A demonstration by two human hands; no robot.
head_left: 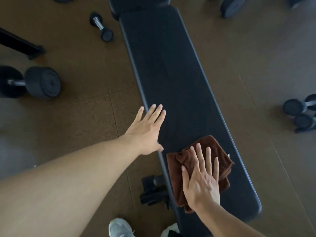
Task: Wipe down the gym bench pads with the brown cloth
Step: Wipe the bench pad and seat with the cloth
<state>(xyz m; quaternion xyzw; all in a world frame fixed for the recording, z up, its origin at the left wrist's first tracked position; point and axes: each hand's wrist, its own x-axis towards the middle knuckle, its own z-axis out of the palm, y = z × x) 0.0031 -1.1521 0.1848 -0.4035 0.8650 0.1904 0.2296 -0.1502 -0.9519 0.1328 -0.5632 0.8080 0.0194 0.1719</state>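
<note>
Overhead, the head view is showing the black bench pad [179, 93] running lengthwise away from the person, its long axis leaning slightly up-left, its near end at the lower right. The brown cloth [217, 156] is lying crumpled on the pad's near end, toward its left edge. The right hand [200, 180] is pressing flat on the cloth, fingers straight and spread, pointing up the pad. The left hand [147, 129] is resting open at the pad's left edge, holding nothing. A small white tag is showing at the cloth's right edge; no writing is legible. Dumbbells [101, 26] are lying on the brown floor [77, 48].
</note>
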